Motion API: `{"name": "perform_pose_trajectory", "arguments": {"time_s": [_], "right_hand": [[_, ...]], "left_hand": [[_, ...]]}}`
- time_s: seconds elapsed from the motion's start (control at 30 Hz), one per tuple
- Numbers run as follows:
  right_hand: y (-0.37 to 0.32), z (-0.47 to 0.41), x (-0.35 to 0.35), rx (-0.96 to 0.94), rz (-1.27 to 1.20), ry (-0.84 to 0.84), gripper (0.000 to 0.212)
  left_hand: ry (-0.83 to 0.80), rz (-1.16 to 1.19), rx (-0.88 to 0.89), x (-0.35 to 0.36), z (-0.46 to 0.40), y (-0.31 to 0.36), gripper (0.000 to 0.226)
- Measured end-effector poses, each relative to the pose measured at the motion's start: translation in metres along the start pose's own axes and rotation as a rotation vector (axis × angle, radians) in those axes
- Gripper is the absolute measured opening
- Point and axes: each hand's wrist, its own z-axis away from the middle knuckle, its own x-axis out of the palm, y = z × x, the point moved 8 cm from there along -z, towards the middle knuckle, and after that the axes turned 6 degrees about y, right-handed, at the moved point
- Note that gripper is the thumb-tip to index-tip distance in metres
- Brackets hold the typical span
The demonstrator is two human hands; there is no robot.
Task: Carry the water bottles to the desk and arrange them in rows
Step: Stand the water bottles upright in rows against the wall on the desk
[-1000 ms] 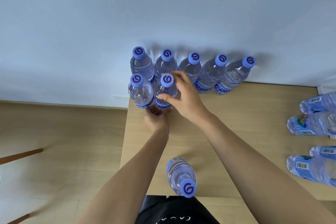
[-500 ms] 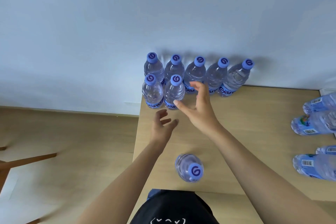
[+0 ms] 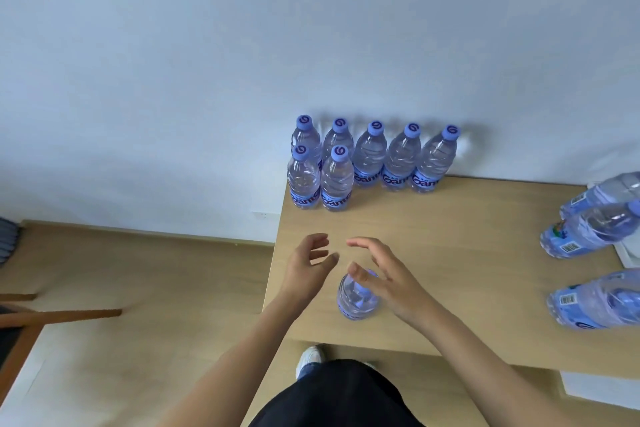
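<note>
Several clear water bottles with blue caps stand in a back row (image 3: 401, 159) against the wall on the wooden desk (image 3: 467, 253). Two more bottles (image 3: 320, 180) stand in front of that row at its left end. A single upright bottle (image 3: 356, 302) stands near the desk's front edge. My right hand (image 3: 384, 277) hovers over its cap, fingers spread, holding nothing. My left hand (image 3: 308, 267) is open just to the left of that bottle, not touching it.
Several more bottles (image 3: 595, 229) stand at the desk's right edge, partly cut off by the frame. The desk's left edge drops to a wooden floor (image 3: 138, 288). A chair leg (image 3: 62, 315) shows at far left. My shoe (image 3: 310, 357) is under the front edge.
Both hands let go of the second front-row bottle and drew back toward me. They are now around the single bottle near the front edge.
</note>
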Motion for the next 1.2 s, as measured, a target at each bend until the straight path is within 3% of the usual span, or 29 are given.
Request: {"name": "perform_pose_trajectory", "arguments": {"time_s": [0.17,0.33,0.43,0.7,0.97,1.2], "right_hand": [[0.022,0.014,0.010,0.017,0.003,0.011,0.066],[0.027,0.010,0.011,-0.034,-0.051,0.134,0.038],[0.023,0.007,0.011,-0.049,-0.055,0.188,0.023],[-0.027,0.000,-0.039,-0.027,-0.239,0.257,0.006],[-0.119,-0.012,-0.091,-0.029,-0.549,0.219,0.008],[-0.160,-0.020,-0.106,-0.040,-0.659,0.175,0.012]], "left_hand": [[0.025,-0.024,-0.005,-0.004,0.019,-0.008,0.038],[0.023,-0.059,-0.005,-0.005,0.032,-0.014,0.040],[-0.097,-0.109,0.011,0.000,0.038,-0.016,0.051],[-0.427,-0.180,0.044,0.019,0.048,0.016,0.082],[-0.604,0.048,0.177,0.042,0.062,0.110,0.050],[-0.504,0.184,0.196,0.042,0.058,0.151,0.037]]}}
